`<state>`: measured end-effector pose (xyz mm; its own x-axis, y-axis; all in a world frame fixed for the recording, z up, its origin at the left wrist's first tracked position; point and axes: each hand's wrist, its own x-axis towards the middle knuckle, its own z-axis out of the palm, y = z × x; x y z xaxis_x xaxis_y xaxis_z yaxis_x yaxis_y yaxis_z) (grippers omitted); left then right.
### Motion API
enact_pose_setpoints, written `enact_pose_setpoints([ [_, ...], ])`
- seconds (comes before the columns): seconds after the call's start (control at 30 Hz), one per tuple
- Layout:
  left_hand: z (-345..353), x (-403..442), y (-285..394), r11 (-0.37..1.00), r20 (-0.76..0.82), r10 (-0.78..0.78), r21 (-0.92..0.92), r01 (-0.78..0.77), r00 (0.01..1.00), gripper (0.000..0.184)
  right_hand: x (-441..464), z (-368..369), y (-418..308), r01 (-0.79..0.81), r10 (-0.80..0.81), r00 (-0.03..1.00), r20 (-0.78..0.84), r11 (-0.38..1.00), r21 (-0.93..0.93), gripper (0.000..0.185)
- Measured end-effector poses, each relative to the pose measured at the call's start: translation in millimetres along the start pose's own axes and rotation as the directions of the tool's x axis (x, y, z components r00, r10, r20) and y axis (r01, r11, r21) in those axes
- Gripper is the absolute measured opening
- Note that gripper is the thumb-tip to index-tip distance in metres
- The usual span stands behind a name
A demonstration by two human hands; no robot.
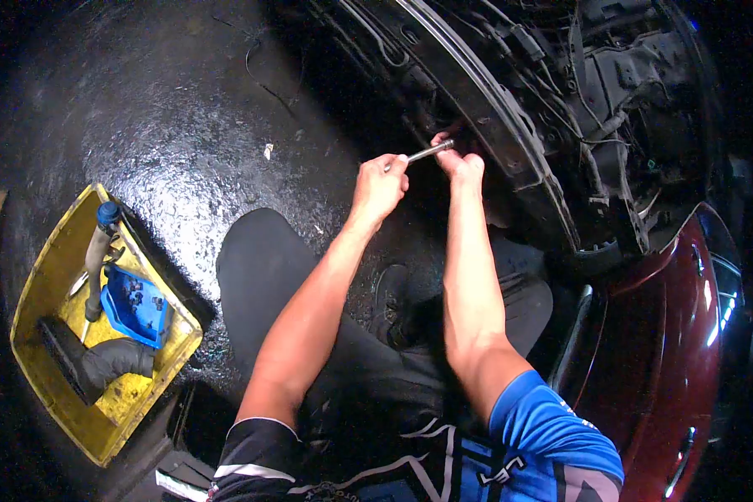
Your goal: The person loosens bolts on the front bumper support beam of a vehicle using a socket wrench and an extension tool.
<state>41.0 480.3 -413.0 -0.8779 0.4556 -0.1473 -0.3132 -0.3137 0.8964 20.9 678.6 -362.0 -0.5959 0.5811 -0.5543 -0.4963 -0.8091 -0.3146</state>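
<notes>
My left hand (380,186) is closed around the near end of a slim metal ratchet wrench (420,156), at the centre of the view. The tool slants up to the right, and its head lies at the fingers of my right hand (458,159). That hand is closed at the tool's head, beside the dark underside of a car's exposed front (510,109). Shadow hides some of its fingertips and whatever the tool's head meets.
At the left, a yellow bin (46,251) holds a blue tray (146,328) with small dark parts, a black hose (121,361) and a blue-capped tube (107,214). A dark red body panel (644,360) stands at the right. A thin cable lies on the wet-looking floor (159,109).
</notes>
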Motion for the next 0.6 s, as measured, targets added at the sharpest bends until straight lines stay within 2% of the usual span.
enact_pose_setpoints([
  [0.03, -4, -2, 3, 0.991, 0.031, -0.062, -0.121, 0.065, 0.998, 0.029, 6, -2, -3, -0.012, 0.012, 1.000, 0.007, 1.000, -0.008, 0.020],
  [0.17, -19, -20, 11, 0.951, -0.040, -0.173, -0.268, 0.156, 0.984, 0.026, 21, -5, -7, -0.002, 0.006, 0.997, 0.074, 0.998, -0.062, 0.019],
  [0.2, -23, -21, 15, 0.960, -0.046, -0.161, -0.239, 0.146, 0.986, 0.026, 23, -5, -6, 0.014, -0.007, 0.995, 0.102, 0.997, -0.076, 0.019],
  [0.33, -38, -20, 21, 0.997, -0.071, -0.057, -0.062, 0.053, 0.996, 0.026, 13, 2, -2, -0.002, -0.005, 0.999, -0.046, 0.989, -0.151, 0.019],
  [0.4, -44, -24, 20, 0.987, -0.083, -0.124, -0.116, 0.114, 0.989, 0.025, 3, 8, 2, 0.016, -0.047, 0.989, -0.141, 0.977, -0.212, 0.018],
  [0.6, -57, -46, 22, 0.944, -0.108, -0.244, -0.255, 0.211, 0.964, 0.021, 10, -6, -6, 0.044, -0.056, 0.998, -0.031, 0.956, -0.291, 0.015],
])
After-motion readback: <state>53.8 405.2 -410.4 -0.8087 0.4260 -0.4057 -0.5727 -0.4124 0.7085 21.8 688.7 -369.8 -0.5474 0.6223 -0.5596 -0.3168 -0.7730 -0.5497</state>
